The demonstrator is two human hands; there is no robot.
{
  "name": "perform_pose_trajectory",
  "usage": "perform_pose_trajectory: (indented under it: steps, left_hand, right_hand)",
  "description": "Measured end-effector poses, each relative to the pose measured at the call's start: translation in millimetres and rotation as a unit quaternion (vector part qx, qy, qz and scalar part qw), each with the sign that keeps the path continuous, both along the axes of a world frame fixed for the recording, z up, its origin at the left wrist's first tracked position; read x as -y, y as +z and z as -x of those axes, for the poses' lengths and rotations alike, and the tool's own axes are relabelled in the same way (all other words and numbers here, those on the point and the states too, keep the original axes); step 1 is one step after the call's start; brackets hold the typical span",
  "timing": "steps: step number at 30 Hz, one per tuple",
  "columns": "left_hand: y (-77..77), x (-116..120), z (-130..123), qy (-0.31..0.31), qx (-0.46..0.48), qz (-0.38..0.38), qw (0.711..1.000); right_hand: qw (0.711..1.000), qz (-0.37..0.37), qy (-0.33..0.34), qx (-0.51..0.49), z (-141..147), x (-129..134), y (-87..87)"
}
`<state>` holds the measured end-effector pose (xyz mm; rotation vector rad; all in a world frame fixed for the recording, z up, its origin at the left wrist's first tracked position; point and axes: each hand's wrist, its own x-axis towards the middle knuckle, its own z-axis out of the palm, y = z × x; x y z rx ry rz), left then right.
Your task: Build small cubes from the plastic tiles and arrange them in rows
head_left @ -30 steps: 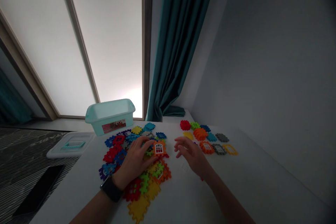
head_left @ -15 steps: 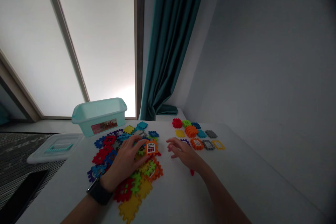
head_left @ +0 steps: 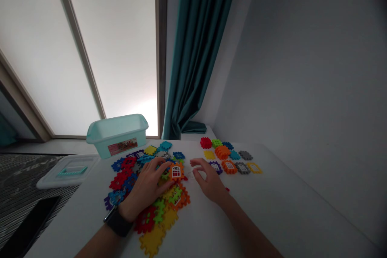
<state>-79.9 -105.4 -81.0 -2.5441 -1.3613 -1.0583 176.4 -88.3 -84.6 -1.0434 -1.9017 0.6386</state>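
My left hand (head_left: 148, 185), with a dark watch on its wrist, has its thumb and fingers around an orange window tile (head_left: 176, 171) above a pile of toothed plastic tiles. Red, blue, green and yellow (head_left: 152, 240) pieces lie under and around that hand. My right hand (head_left: 209, 181) is just right of the orange tile, not touching it, its thumb and fingers apart with nothing between them. A small white window piece (head_left: 191, 175) lies on the table by its fingertips. Part of a red piece (head_left: 227, 189) shows beside the right wrist.
Sorted tiles stand at the back right, among them a red stack (head_left: 206, 142), an orange stack (head_left: 223, 152) and a yellow frame (head_left: 254, 168). A mint bin (head_left: 140, 135) is at the back left, near a clear lid (head_left: 45, 179) and a dark phone (head_left: 33, 225).
My right hand has moved slightly left and down, closer to the orange tile, uncovering more of the purple window tile. My left hand keeps its place at the orange tile. The view has shifted slightly.
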Motion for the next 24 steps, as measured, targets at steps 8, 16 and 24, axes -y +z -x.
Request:
perform_pose_trajectory:
  steps: [8, 16, 24]
  left_hand:
    - [2.5, 4, -5, -0.013, 0.026, 0.03, 0.999]
    - [2.9, 6, -8, -0.031, 0.067, 0.044, 0.996]
    - [4.6, 6, -8, -0.036, 0.085, 0.072, 0.993]
  right_hand:
    - [0.984, -0.139, 0.064, 0.096, 16, 19, 5.6]
    - [0.98, -0.175, 0.036, 0.093, 17, 17, 2.8]
    - [0.977, -0.192, 0.026, 0.085, 18, 16, 2.8]
